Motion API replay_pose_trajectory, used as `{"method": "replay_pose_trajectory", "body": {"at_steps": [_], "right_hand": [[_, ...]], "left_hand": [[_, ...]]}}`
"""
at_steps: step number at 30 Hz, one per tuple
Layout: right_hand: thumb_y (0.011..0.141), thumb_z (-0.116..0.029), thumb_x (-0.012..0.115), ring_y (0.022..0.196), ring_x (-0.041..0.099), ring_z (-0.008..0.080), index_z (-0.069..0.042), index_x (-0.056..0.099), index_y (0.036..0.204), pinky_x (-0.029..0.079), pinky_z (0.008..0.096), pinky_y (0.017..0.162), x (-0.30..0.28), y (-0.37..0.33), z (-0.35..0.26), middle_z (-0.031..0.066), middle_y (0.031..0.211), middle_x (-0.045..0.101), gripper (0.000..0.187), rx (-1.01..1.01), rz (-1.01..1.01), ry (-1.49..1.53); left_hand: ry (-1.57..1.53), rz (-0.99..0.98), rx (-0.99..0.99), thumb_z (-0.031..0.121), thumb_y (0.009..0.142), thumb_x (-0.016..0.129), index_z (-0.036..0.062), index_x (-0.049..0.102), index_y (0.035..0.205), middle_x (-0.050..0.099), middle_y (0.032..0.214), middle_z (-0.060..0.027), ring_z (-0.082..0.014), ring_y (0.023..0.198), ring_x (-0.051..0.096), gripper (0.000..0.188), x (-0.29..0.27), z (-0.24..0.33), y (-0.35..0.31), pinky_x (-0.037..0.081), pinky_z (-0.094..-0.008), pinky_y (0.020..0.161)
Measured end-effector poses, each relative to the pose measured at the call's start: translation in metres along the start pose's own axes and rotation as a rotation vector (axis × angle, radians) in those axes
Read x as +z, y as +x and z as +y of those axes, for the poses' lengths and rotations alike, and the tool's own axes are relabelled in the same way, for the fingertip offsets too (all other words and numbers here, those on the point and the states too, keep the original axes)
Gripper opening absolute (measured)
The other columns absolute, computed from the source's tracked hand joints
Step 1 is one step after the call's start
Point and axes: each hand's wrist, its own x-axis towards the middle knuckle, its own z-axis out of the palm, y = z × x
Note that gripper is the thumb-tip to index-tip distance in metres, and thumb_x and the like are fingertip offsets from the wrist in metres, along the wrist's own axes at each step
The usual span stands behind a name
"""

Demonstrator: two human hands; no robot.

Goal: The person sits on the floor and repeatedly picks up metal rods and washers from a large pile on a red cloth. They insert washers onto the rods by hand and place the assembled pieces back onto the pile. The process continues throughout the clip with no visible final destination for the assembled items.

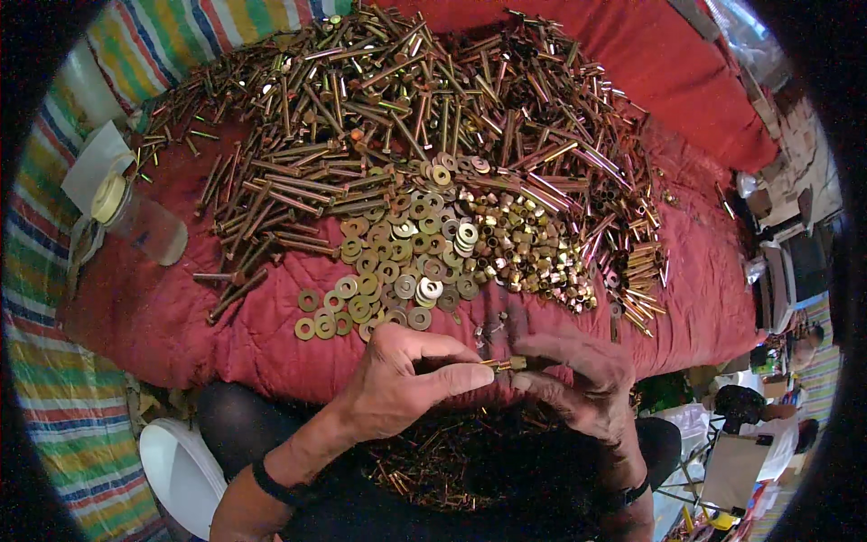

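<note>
My left hand (406, 375) pinches a thin brass-coloured bolt (494, 365) between thumb and forefinger. Opposite it, my right hand (587, 375), a little blurred, has thumb and fingers closed about the gold nut (517, 363) at the bolt's right end. Most of the bolt is hidden in the left fingers. Just beyond my hands, flat round washers (397, 248) lie loosely heaped, with a pile of gold nuts (528, 239) to their right. Behind both spreads a large heap of long metal bolts (361, 99).
A red quilted cloth (244, 334) bears the heaps. On the left lies a clear jar (153, 226) with a cream lid. More metal pieces (433, 465) fill the dark space below my hands. A white basin (181, 465) stands lower left; striped sheeting (68, 388) lines that side.
</note>
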Motion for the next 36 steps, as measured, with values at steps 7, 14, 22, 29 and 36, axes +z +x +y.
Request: {"method": "replay_pose_trajectory", "body": {"at_steps": [7,14,22,29,36], "right_hand": [[0.097,-0.015,0.076,0.078,0.064,0.0201,-0.001,0.071,0.106,0.051,0.0357,0.070,-0.008,-0.010,-0.010,0.0089,0.084,0.066,0.017,0.329,-0.113,0.106],[0.082,-0.011,0.087,0.080,0.068,0.0167,-0.003,0.073,0.111,0.054,0.0313,0.069,-0.005,0.000,-0.001,0.0059,0.094,0.073,0.033,-0.090,-0.063,-0.157],[0.087,-0.009,0.083,0.078,0.072,0.0228,-0.005,0.070,0.121,0.055,0.0303,0.064,-0.001,-0.006,-0.001,0.0066,0.099,0.075,0.036,0.072,-0.045,-0.071],[0.087,-0.008,0.083,0.083,0.074,0.0227,-0.002,0.070,0.118,0.057,0.0326,0.068,-0.004,-0.004,-0.006,0.0107,0.098,0.074,0.034,-0.031,-0.128,-0.114],[0.086,-0.008,0.084,0.067,0.069,0.0121,0.003,0.072,0.104,0.053,0.0251,0.058,0.003,-0.002,-0.002,0.0052,0.081,0.070,0.024,0.035,-0.072,0.046]], "left_hand": [[-0.034,-0.052,-0.013,0.020,0.089,0.080,-0.0013,0.080,0.095,0.077,0.080,-0.0053,-0.0085,0.074,0.069,0.022,0.006,0.001,0.000,0.053,-0.0259,0.069],[-0.059,-0.080,-0.113,0.019,0.091,0.078,-0.0016,0.080,0.095,0.077,0.083,-0.0043,-0.0084,0.076,0.069,0.021,-0.001,0.000,0.000,0.053,-0.0253,0.069],[-0.260,-0.040,-0.119,0.020,0.093,0.079,-0.0024,0.080,0.096,0.070,0.073,0.0029,-0.0024,0.066,0.056,0.023,0.003,-0.005,0.000,0.042,-0.0226,0.057],[-0.299,-0.110,-0.125,0.017,0.095,0.077,-0.0015,0.080,0.098,0.070,0.076,0.0028,-0.0016,0.067,0.055,0.019,0.004,-0.005,-0.001,0.040,-0.0214,0.056],[-0.302,-0.105,-0.094,0.017,0.096,0.077,-0.0009,0.081,0.096,0.067,0.071,0.0039,-0.0010,0.061,0.051,0.019,0.005,-0.009,-0.001,0.036,-0.0218,0.052]]}}
